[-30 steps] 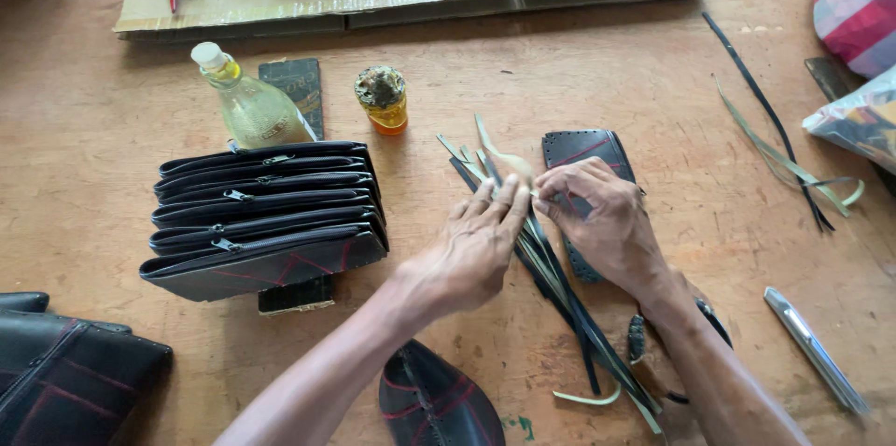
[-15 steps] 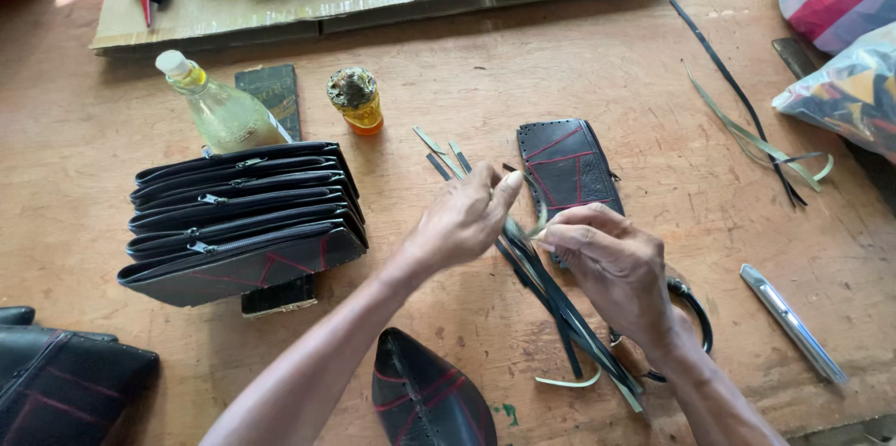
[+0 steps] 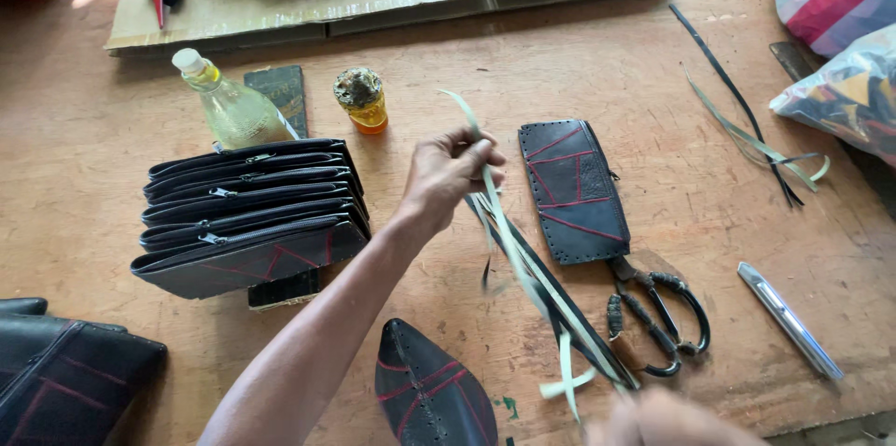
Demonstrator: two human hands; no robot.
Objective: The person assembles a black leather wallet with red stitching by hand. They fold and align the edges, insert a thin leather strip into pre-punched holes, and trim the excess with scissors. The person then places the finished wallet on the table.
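From the head view, my left hand [image 3: 453, 171] was raised over the counter [image 3: 112, 129], its fingers pinched together on the upper end of a bundle of thin pale and dark strips [image 3: 523, 269]. The strips ran down and to the right from that grip, fanning slightly, toward my right hand [image 3: 667, 418], which showed only as a blur at the bottom edge; I could not tell whether it was closed on their lower ends.

Just right of the strips lay a flat dark pouch with red stitching [image 3: 571, 189], and below it a pair of scissors [image 3: 658, 315]. A stack of dark zippered wallets [image 3: 247, 213] sat left of my forearm, with a clear bottle [image 3: 229, 105] and a small yellow jar [image 3: 360, 101] behind it. A leaf-shaped dark piece [image 3: 425, 395] lay near the bottom edge, and a metal tool [image 3: 789, 320] lay far right.
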